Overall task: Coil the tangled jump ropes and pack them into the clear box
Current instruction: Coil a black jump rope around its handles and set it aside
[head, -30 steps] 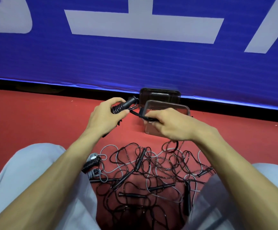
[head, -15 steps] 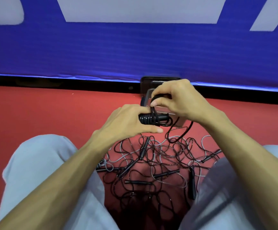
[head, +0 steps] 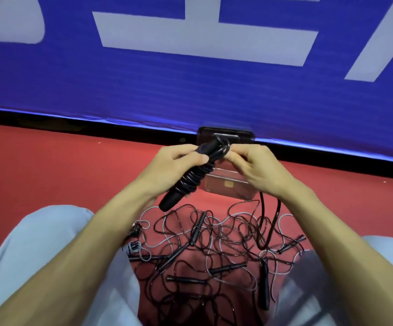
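Your left hand, fingers clamped round a black handle wound in glossy cord; your right hand, fingers pinching that thin cord's slack length.

- We see a red floor carrying everything.
- The clear box sits directly on it.
- Nearer us than the box, a tangle of jump ropes, black and grey cords with black handles, sprawls on the floor.
- Just behind the box, a dark lid-like piece stands against the blue banner.
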